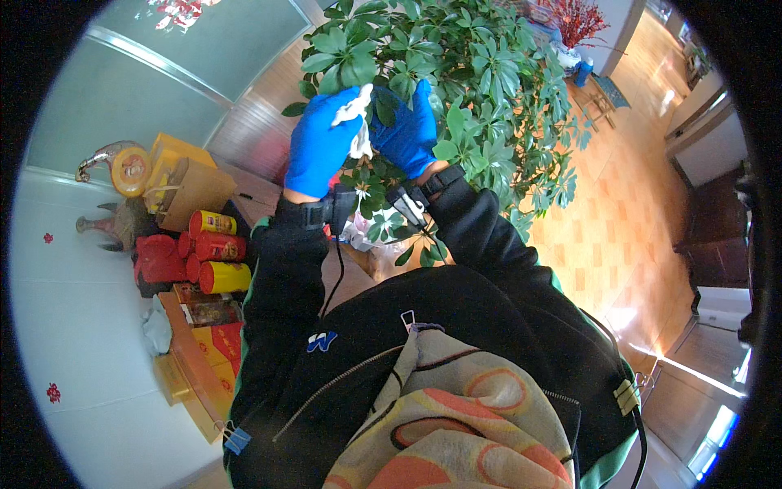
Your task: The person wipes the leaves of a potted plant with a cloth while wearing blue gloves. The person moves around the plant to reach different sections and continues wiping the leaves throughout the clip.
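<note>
Both my hands wear blue gloves and are raised in front of a leafy schefflera plant [489, 91]. My left hand [321, 143] is closed on a crumpled white cloth [360, 125], which sticks out between thumb and fingers and hangs down on the inner side. Close beside it, my right hand [409, 134] is among the leaves with its thumb pointing up. A dark green leaf [385, 110] lies in front of its palm. The right fingers are partly hidden, so whether they pinch a leaf or stem cannot be told. More foliage hangs below the wrists.
On the left, red and yellow canisters [223, 247], a cardboard bag [198, 192] and gift boxes [217, 354] stand by the wall. A frosted glass partition [165, 79] rises behind. At the far right are a small wooden stool [595, 101] and a vase [567, 58] of red branches.
</note>
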The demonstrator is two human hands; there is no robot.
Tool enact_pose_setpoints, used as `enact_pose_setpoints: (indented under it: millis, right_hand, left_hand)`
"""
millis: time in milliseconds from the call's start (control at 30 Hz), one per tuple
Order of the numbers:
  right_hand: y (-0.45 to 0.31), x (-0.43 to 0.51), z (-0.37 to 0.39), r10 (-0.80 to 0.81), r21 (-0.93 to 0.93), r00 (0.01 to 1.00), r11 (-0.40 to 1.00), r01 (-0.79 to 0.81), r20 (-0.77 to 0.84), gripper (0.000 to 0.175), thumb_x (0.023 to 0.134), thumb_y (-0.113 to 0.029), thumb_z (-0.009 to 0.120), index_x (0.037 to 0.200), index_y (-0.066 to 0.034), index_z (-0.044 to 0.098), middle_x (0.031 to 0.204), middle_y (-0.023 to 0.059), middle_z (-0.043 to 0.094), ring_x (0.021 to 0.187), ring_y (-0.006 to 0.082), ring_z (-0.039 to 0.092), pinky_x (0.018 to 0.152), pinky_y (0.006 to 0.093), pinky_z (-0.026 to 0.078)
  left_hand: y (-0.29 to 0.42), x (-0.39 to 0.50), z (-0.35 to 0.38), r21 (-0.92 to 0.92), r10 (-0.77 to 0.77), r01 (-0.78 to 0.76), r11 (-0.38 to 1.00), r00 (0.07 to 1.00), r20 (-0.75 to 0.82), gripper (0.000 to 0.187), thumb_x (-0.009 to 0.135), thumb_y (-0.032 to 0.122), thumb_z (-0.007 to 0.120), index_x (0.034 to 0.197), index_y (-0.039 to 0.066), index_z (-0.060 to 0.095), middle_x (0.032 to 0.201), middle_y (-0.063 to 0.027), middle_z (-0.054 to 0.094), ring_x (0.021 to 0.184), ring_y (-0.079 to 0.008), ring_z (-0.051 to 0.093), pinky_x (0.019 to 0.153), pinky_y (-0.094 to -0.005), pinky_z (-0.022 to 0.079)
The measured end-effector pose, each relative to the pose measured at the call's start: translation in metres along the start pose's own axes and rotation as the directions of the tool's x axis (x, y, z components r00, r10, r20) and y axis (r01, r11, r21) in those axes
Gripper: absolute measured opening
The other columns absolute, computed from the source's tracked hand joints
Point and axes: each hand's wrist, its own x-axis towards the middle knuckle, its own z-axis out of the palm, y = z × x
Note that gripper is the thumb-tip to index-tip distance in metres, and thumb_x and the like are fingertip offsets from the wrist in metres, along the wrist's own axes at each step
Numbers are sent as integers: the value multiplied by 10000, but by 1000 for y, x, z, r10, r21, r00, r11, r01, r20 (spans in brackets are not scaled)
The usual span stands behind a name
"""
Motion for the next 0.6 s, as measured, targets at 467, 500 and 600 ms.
enact_pose_setpoints:
  millis: [467,500,600]
  right_hand:
    - [1,-17,17,-88,-10,994,996,89,68,747,909,-698,475,1418,-150,482,1421,113,507,1287,340,473,1092,526,354]
    - [1,-16,19,-80,23,993,997,79,91,730,909,-694,482,1408,-162,490,1404,105,518,1272,331,479,1079,521,363]
    - [2,-14,18,-28,-40,999,999,29,38,774,901,-707,479,1439,-152,444,1409,105,497,1304,347,441,1072,548,359]
  left_hand:
    - [-25,-29,10,259,-237,171,951,939,250,308,840,101,644,1142,45,665,1042,-180,683,952,-305,681,793,-376,532]
    - [-27,-31,5,300,-265,169,939,911,317,266,839,151,649,1093,80,687,983,-175,695,916,-338,682,746,-400,536]
    - [-28,-50,-4,150,-197,164,975,950,244,284,836,108,665,1111,42,688,1033,-190,690,939,-323,685,778,-374,539]
